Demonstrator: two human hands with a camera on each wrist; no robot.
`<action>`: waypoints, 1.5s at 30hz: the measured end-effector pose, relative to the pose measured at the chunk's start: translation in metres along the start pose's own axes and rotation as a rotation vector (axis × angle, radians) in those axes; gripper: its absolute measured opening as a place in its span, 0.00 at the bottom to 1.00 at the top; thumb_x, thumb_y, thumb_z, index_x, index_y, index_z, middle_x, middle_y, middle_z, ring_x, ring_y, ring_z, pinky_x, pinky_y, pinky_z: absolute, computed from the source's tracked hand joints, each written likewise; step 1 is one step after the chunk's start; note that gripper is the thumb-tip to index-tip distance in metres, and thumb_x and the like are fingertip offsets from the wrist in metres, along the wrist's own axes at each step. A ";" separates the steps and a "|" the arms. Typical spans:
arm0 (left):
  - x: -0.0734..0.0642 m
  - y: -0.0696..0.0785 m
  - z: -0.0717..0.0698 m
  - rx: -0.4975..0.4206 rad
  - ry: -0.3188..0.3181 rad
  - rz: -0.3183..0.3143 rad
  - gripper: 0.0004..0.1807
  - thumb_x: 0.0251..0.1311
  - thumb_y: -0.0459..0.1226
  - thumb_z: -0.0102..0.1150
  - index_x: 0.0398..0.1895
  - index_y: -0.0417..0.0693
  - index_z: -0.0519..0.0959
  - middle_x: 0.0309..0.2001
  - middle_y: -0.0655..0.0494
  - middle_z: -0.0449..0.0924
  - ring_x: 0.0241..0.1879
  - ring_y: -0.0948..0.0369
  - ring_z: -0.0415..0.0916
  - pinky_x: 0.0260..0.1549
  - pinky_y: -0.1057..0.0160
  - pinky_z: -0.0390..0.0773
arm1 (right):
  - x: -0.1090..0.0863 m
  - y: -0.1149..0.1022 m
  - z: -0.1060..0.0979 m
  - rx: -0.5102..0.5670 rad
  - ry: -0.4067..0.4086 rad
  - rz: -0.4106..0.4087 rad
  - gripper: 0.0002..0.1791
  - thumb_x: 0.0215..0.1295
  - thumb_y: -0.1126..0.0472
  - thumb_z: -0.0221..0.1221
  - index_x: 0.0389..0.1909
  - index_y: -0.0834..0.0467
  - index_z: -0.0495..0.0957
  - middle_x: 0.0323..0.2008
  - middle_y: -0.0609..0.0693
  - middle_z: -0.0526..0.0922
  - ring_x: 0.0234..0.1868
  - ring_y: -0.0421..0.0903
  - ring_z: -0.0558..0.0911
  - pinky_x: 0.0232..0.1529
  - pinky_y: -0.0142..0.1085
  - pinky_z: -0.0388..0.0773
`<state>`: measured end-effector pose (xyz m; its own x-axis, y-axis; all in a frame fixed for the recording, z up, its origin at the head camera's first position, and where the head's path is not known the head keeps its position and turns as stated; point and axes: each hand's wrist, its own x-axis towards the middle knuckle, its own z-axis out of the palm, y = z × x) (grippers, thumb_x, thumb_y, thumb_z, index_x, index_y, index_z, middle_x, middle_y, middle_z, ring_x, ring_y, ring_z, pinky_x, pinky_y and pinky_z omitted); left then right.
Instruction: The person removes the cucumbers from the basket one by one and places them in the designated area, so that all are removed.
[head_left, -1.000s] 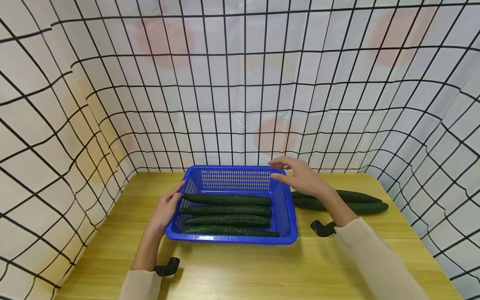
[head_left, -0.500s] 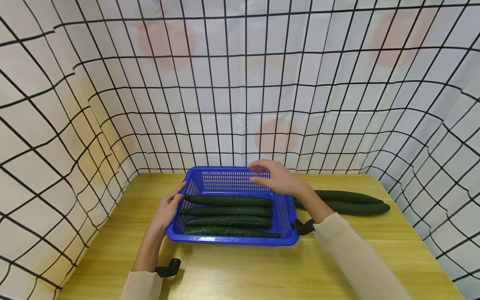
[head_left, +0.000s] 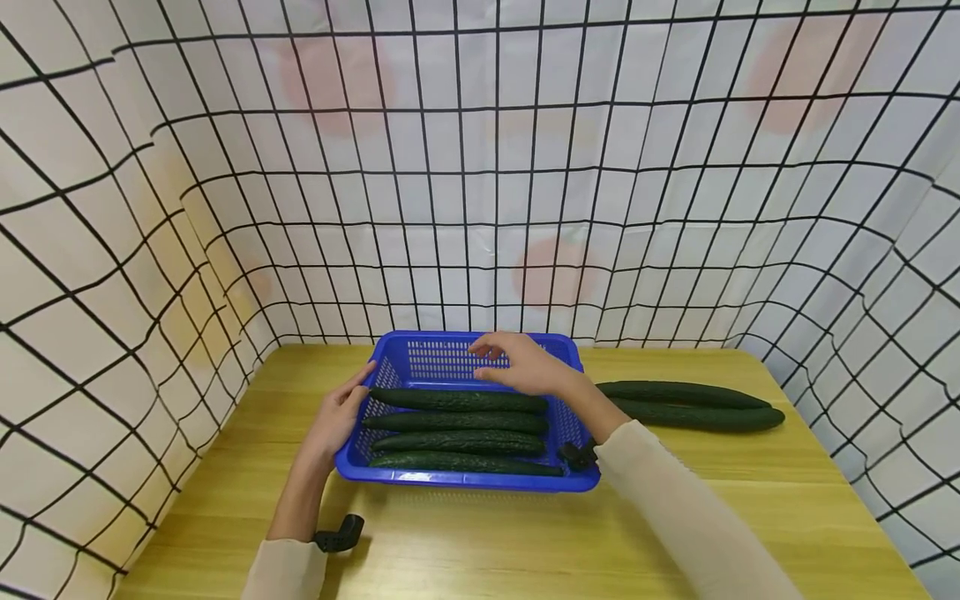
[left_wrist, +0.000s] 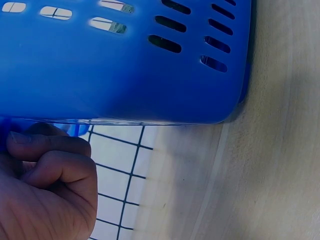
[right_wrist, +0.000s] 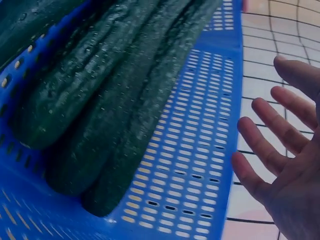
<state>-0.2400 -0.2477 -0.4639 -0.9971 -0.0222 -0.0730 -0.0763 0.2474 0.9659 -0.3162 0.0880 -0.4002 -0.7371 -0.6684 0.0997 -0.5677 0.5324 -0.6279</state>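
Note:
A blue slotted plastic basket (head_left: 465, 480) stands on the table. Several long green cucumbers (head_left: 459, 423) lie side by side inside it, pointing left to right. My left hand (head_left: 335, 417) grips the basket's left rim; its curled fingers (left_wrist: 60, 147) show beneath the blue wall in the left wrist view. Over the rear part of the basket hovers my right hand (head_left: 521, 364), fingers spread and loosely bent, holding nothing. The right wrist view has that hand beside the ends of the cucumbers (right_wrist: 75, 95), apart from them.
Two more cucumbers (head_left: 690, 393) lie together on the wooden table (head_left: 465, 542), right of the basket and partly behind my right forearm. Black-lined white sheeting (head_left: 480, 183) rises at the back and both sides. A dark camera piece (head_left: 577, 455) on my right wrist overlaps the basket's right corner.
My right hand has moved left from the basket's right rim to over its rear middle. The left hand keeps its place on the rim, and the cucumbers lie as before.

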 end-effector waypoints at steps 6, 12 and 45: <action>0.002 -0.001 0.002 0.001 0.001 -0.004 0.27 0.80 0.44 0.41 0.79 0.70 0.64 0.79 0.49 0.60 0.61 0.49 0.69 0.47 0.65 0.75 | 0.006 0.006 0.015 -0.027 -0.042 0.018 0.29 0.72 0.48 0.62 0.69 0.57 0.73 0.67 0.56 0.78 0.63 0.54 0.77 0.63 0.52 0.75; 0.001 -0.001 0.003 0.014 -0.003 -0.001 0.27 0.80 0.44 0.40 0.79 0.69 0.64 0.80 0.50 0.58 0.65 0.50 0.67 0.52 0.63 0.72 | 0.009 0.013 0.027 -0.051 -0.100 0.032 0.34 0.72 0.44 0.62 0.72 0.56 0.71 0.67 0.56 0.77 0.65 0.54 0.76 0.64 0.52 0.74; -0.001 0.002 -0.001 -0.013 0.006 -0.005 0.27 0.80 0.45 0.40 0.79 0.68 0.64 0.79 0.46 0.61 0.62 0.49 0.72 0.45 0.63 0.80 | 0.014 0.025 0.048 -0.114 -0.257 0.177 0.27 0.73 0.46 0.61 0.68 0.51 0.75 0.68 0.55 0.77 0.69 0.54 0.75 0.67 0.52 0.72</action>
<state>-0.2387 -0.2480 -0.4619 -0.9967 -0.0290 -0.0761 -0.0808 0.2349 0.9687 -0.3225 0.0670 -0.4519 -0.7194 -0.6619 -0.2106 -0.4870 0.6968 -0.5265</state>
